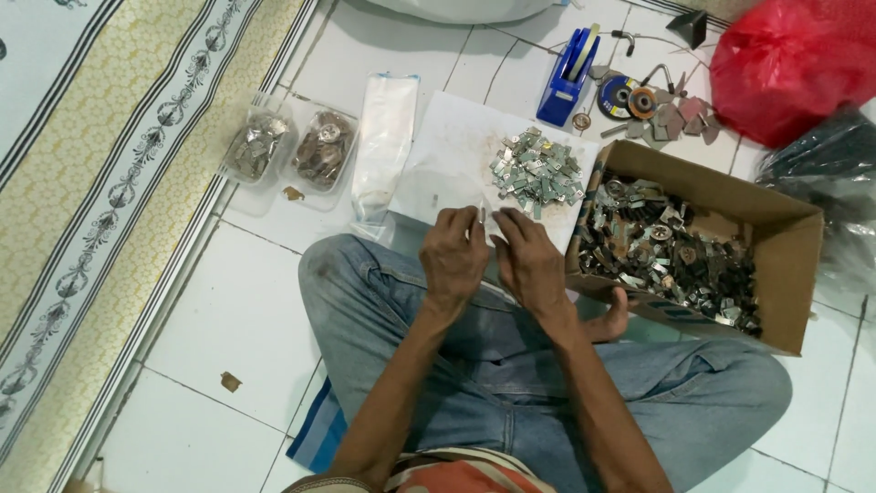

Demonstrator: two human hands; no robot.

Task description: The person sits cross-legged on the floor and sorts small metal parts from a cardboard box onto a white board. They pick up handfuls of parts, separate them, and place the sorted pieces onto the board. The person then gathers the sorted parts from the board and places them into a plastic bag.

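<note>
Small metal piece [482, 215], thin and pale, sits pinched between the fingertips of both hands, right above the person's crossed legs in blue jeans [511, 383]. The left hand [453, 256] has its fingers curled narrow around the piece from one side; the right hand [529, 260] closes on it from the other, and the two hands nearly touch. What kind of part it is cannot be told at this size.

Just beyond the hands lies a white sheet [447, 164] on the tiled floor [237, 319], and on it, past the right hand, a heap of small greenish-grey metal bits [538, 173]. Further out on the right-hand side stands an open cardboard box [785, 274] filled with mixed metal scrap [666, 251]. Beyond the left hand lies a clear plastic bag [383, 146], and further to that side two clear bags of metal parts [287, 151]. Farthest away, past the sheet, stand a blue tape dispenser [566, 82], some round discs [630, 96] and a red plastic bag [785, 64].
</note>
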